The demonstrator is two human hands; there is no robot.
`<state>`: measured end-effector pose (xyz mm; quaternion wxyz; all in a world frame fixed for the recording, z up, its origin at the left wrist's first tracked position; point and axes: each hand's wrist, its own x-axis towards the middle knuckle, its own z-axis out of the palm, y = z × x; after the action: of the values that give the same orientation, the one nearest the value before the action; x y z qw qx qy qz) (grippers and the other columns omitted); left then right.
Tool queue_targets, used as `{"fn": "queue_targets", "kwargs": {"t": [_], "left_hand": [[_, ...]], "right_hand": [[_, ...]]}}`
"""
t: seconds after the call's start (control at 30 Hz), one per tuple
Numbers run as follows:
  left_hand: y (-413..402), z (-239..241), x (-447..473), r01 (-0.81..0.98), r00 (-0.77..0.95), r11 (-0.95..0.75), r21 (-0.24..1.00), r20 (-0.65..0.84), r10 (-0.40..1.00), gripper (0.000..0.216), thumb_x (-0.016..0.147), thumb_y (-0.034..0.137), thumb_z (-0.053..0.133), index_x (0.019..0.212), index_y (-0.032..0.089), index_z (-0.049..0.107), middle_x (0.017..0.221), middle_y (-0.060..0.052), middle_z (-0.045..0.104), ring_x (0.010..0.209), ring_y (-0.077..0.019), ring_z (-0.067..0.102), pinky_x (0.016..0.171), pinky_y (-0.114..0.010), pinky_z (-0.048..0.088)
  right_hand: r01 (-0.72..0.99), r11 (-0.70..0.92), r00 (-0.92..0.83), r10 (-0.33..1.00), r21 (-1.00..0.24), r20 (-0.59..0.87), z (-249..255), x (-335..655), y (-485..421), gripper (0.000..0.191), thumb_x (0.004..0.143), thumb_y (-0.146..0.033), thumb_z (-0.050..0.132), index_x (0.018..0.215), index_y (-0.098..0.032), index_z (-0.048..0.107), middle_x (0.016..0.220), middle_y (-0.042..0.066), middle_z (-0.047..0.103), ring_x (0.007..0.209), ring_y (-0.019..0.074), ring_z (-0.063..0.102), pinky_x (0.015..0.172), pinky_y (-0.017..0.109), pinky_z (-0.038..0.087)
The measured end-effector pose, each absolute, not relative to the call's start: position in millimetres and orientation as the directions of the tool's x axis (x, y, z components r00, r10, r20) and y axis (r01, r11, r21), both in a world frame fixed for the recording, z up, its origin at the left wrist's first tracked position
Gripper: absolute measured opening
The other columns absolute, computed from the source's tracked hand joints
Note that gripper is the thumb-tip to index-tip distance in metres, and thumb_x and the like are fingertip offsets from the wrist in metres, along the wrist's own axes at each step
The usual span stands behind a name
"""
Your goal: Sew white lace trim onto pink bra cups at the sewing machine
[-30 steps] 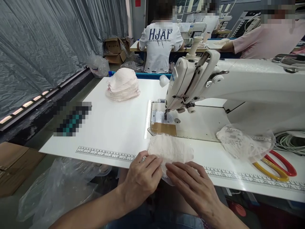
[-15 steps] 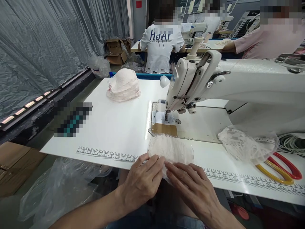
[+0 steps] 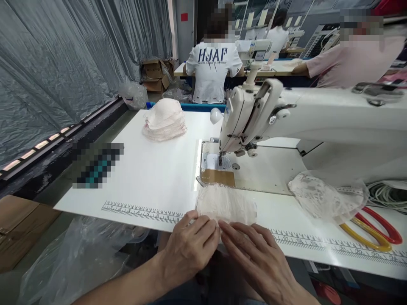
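A pale cream piece of thin fabric (image 3: 225, 204) lies at the table's front edge, just before the sewing machine's needle area. My left hand (image 3: 192, 243) has its fingers curled over the near edge of this fabric. Beside it, my right hand (image 3: 256, 252) holds the same edge, fingers close together and fairly straight, the thumb hidden underneath. The two hands' fingertips almost meet in the middle. Beyond the fabric, the white sewing machine (image 3: 241, 116) has its presser foot (image 3: 220, 158) over the metal plate; no cloth shows beneath it.
A stack of pale cup-shaped fabric pieces (image 3: 165, 120) sits at the back left. White lace (image 3: 324, 197) and red-and-yellow-handled scissors (image 3: 370, 233) lie at the right. A ruler scale (image 3: 143, 212) runs along the front edge. People (image 3: 214, 72) sit at machines ahead.
The whole scene sits slightly lower in view, as the head has tilted up a little. Both hands stay on the fabric's near edge, with hardly any movement.
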<state>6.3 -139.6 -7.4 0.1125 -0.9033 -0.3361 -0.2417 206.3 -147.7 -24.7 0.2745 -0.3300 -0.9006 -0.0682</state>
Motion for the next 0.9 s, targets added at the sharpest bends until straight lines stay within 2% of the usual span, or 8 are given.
{"fn": "queue_targets", "kwargs": {"t": [0.1, 0.17, 0.23, 0.3, 0.47, 0.53, 0.77, 0.9], "left_hand": [[-136.3, -8.4, 8.9, 0.654, 0.638, -0.756, -0.045, 0.569, 0.518, 0.022, 0.091, 0.010, 0.040, 0.094, 0.011, 0.062, 0.084, -0.005, 0.064, 0.083, -0.0148, 0.059, 0.081, -0.034, 0.041], [-132.4, -8.4, 10.9, 0.640, 0.626, -0.765, -0.068, 0.624, 0.468, 0.023, 0.091, 0.011, 0.039, 0.090, 0.012, 0.062, 0.077, -0.004, 0.063, 0.079, -0.0146, 0.059, 0.078, -0.033, 0.041], [-128.7, -7.7, 12.6, 0.633, 0.622, -0.768, -0.098, 0.655, 0.429, 0.019, 0.090, 0.014, 0.043, 0.086, 0.012, 0.062, 0.072, -0.004, 0.061, 0.077, -0.0153, 0.058, 0.076, -0.033, 0.040], [-126.1, -7.1, 13.4, 0.636, 0.626, -0.762, -0.119, 0.657, 0.420, 0.015, 0.088, 0.020, 0.049, 0.085, 0.012, 0.062, 0.072, -0.004, 0.060, 0.078, -0.0166, 0.058, 0.078, -0.034, 0.040], [-121.3, -7.2, 8.3, 0.617, 0.657, -0.775, -0.137, 0.633, 0.411, 0.011, 0.084, 0.024, 0.057, 0.085, 0.014, 0.061, 0.081, -0.006, 0.061, 0.084, -0.0190, 0.058, 0.085, -0.038, 0.039], [-118.6, -7.6, 3.7, 0.610, 0.692, -0.781, -0.135, 0.571, 0.442, 0.023, 0.083, 0.036, 0.058, 0.093, 0.016, 0.060, 0.088, -0.008, 0.062, 0.089, -0.0228, 0.058, 0.087, -0.042, 0.038], [-81.0, -7.2, 1.0, 0.667, 0.735, -0.739, -0.095, 0.245, 0.632, 0.072, 0.067, 0.073, 0.053, 0.121, 0.026, 0.050, 0.113, -0.014, 0.058, 0.110, -0.0320, 0.052, 0.096, -0.053, 0.032], [-36.4, 10.5, 11.6, 0.683, 0.731, -0.728, -0.069, 0.087, 0.677, 0.072, 0.062, 0.071, 0.059, 0.121, 0.029, 0.053, 0.113, -0.015, 0.057, 0.112, -0.0333, 0.050, 0.097, -0.055, 0.030]], "right_hand": [[0.613, 0.782, -0.567, 0.533, -0.110, 0.628, -17.8, 205.7, -139.9, 0.032, 0.098, -0.036, 0.037, 0.096, -0.019, 0.063, 0.104, 0.004, 0.071, 0.091, 0.0198, 0.061, 0.081, 0.037, 0.037], [0.556, 0.803, -0.544, 0.547, -0.215, 0.636, -4.3, 205.9, -130.1, 0.040, 0.098, -0.043, 0.031, 0.094, -0.018, 0.062, 0.092, 0.004, 0.072, 0.078, 0.0171, 0.062, 0.075, 0.034, 0.040], [0.515, 0.795, -0.543, 0.592, -0.321, 0.595, 11.9, 204.8, -118.4, 0.036, 0.100, -0.036, 0.029, 0.095, -0.018, 0.060, 0.084, 0.005, 0.070, 0.070, 0.0148, 0.061, 0.068, 0.030, 0.043], [0.543, 0.770, -0.554, 0.628, -0.335, 0.546, 22.5, 201.9, -106.4, 0.029, 0.099, -0.027, 0.033, 0.096, -0.018, 0.060, 0.085, 0.006, 0.069, 0.071, 0.0150, 0.061, 0.065, 0.029, 0.045], [0.678, 0.736, -0.651, 0.601, -0.003, 0.464, 3.5, 199.3, -84.4, 0.029, 0.094, -0.031, 0.042, 0.102, -0.012, 0.062, 0.108, 0.015, 0.066, 0.095, 0.0258, 0.061, 0.077, 0.039, 0.050], [0.705, 0.703, -0.664, 0.607, 0.095, 0.437, -10.2, 204.0, -79.2, 0.034, 0.092, -0.033, 0.046, 0.111, -0.009, 0.059, 0.117, 0.018, 0.062, 0.106, 0.0285, 0.058, 0.083, 0.041, 0.049], [0.728, 0.631, -0.678, 0.603, 0.269, 0.420, -23.1, 217.7, -36.5, 0.036, 0.094, -0.022, 0.037, 0.120, -0.004, 0.055, 0.125, 0.019, 0.057, 0.112, 0.0284, 0.055, 0.088, 0.041, 0.049], [0.736, 0.624, -0.666, 0.601, 0.262, 0.442, -19.7, 218.4, 6.6, 0.034, 0.091, -0.012, 0.035, 0.115, -0.006, 0.058, 0.117, 0.018, 0.062, 0.103, 0.0277, 0.060, 0.082, 0.041, 0.050]]}}
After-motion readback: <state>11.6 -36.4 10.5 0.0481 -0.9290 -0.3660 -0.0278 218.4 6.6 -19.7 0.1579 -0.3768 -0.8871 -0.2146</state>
